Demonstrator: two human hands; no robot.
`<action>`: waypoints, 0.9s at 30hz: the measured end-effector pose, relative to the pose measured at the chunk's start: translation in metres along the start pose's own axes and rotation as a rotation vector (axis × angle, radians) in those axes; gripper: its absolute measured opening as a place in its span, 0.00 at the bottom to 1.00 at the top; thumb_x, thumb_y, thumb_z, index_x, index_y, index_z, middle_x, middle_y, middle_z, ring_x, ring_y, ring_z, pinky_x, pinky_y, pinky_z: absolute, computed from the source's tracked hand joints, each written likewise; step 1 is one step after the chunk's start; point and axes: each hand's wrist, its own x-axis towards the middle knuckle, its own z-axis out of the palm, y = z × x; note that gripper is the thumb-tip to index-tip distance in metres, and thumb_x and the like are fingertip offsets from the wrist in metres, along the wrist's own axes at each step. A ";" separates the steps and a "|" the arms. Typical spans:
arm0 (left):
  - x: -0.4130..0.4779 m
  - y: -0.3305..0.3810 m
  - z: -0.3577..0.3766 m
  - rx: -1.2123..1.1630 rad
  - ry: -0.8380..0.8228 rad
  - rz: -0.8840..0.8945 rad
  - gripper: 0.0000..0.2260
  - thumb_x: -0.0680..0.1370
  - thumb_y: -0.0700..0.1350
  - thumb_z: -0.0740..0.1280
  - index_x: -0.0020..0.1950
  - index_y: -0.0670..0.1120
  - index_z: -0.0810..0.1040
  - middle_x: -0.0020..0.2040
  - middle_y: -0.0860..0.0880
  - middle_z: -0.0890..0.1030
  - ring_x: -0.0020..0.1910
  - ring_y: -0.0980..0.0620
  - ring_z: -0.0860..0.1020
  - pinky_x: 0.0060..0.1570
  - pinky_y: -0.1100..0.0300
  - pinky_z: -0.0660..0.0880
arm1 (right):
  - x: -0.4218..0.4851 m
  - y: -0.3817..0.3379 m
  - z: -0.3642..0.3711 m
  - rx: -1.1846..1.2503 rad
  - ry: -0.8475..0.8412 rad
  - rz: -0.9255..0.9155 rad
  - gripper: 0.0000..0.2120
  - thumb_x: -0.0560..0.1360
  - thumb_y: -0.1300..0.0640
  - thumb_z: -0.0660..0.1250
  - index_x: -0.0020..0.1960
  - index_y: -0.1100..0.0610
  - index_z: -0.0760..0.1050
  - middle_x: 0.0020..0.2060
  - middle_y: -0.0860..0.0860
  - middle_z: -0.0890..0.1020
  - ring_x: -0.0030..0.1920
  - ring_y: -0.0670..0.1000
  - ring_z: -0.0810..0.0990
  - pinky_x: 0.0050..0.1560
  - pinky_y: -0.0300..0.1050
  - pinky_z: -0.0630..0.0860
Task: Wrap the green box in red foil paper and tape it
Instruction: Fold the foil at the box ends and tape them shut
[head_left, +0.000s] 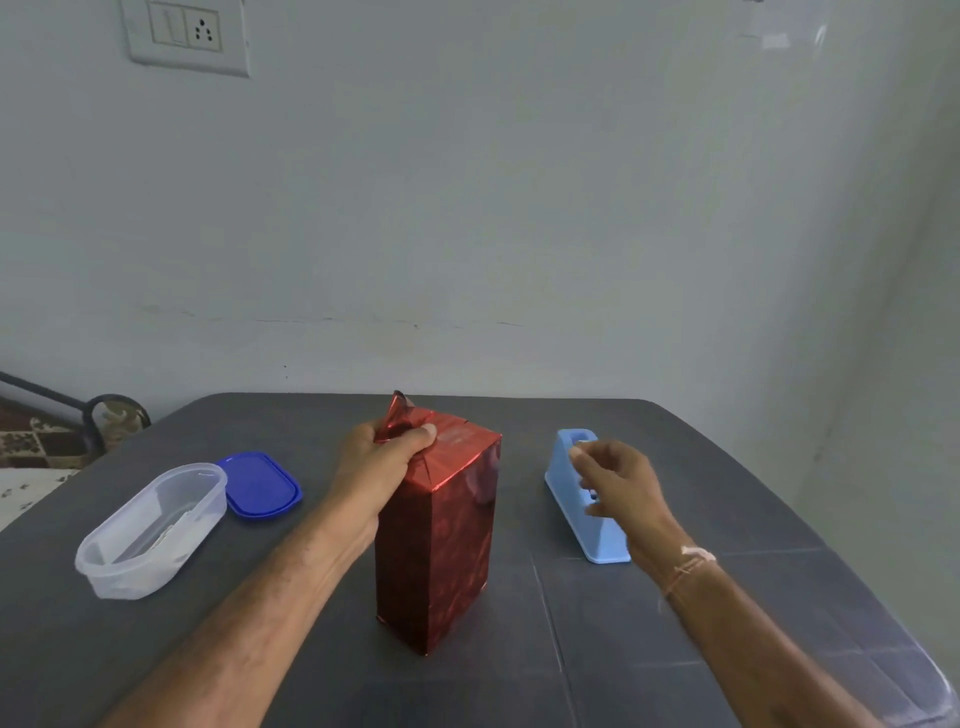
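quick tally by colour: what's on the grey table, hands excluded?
Red: 1, the red foil-wrapped box
Blue: 2, the light blue plastic tape dispenser and the dark blue oval plastic lid
Clear: 1, the clear oval plastic container
Total: 4

red foil paper (436, 545): glossy red, faint mottled sheen. tape dispenser (605, 543): light blue. lid (260, 486): deep blue. container (150, 530): translucent white. table (623, 649): dark grey. cloth (31, 441): brown-cream checks. wall (519, 208): pale grey.

open gap between red-wrapped box (436, 545) and tape dispenser (574, 512), clear tub (150, 530) and blue lid (260, 483) at left
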 end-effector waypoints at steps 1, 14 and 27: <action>0.001 0.000 -0.001 -0.001 0.007 -0.001 0.07 0.76 0.45 0.75 0.53 0.45 0.84 0.44 0.47 0.87 0.40 0.53 0.85 0.36 0.63 0.76 | 0.006 0.012 -0.010 -0.084 0.082 0.012 0.06 0.79 0.52 0.70 0.50 0.54 0.81 0.45 0.50 0.84 0.45 0.50 0.82 0.38 0.44 0.81; 0.000 0.001 0.001 0.021 -0.002 0.003 0.10 0.78 0.46 0.74 0.57 0.43 0.83 0.41 0.49 0.85 0.36 0.55 0.82 0.33 0.65 0.72 | 0.052 0.050 -0.043 -0.079 -0.035 0.431 0.17 0.79 0.58 0.72 0.60 0.69 0.76 0.60 0.62 0.77 0.56 0.61 0.80 0.45 0.55 0.85; 0.000 0.000 0.002 0.019 0.003 -0.003 0.12 0.78 0.46 0.73 0.59 0.43 0.82 0.43 0.49 0.85 0.36 0.56 0.82 0.25 0.71 0.72 | 0.033 0.050 -0.040 0.263 -0.003 0.450 0.06 0.78 0.61 0.71 0.51 0.65 0.78 0.52 0.60 0.79 0.56 0.64 0.82 0.53 0.65 0.82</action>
